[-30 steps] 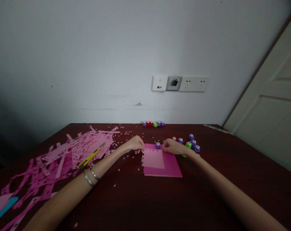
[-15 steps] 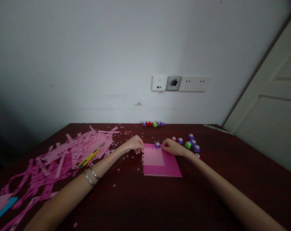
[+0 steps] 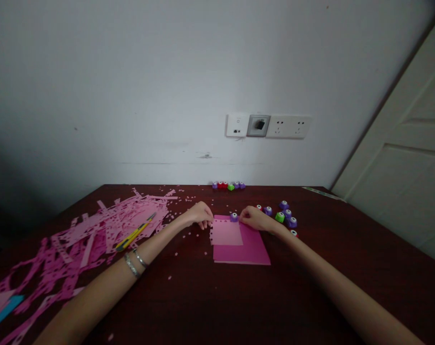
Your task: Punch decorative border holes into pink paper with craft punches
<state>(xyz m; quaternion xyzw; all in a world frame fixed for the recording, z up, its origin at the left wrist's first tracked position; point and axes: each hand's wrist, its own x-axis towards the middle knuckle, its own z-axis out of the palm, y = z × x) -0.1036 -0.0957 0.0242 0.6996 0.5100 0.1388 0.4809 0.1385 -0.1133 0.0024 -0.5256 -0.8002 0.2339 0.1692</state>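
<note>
Left hand: pinching light sheet by its corner.
Right hand: fingers curled beside punch; grip, we can't tell.
Light sheet: between hands, over dark sheet.
Change: near edge slid slightly away from us; hole row seems partway.

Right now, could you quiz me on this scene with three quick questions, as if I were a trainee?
1. True or false: the two silver bracelets are on the left arm.
2. What colour is the small punch between the left hand and right hand? A) green B) purple C) red
3. Fill in: the light pink sheet lies over a larger, ____ pink sheet.

Key: 1. True. 2. B. 3. Darker.
</note>
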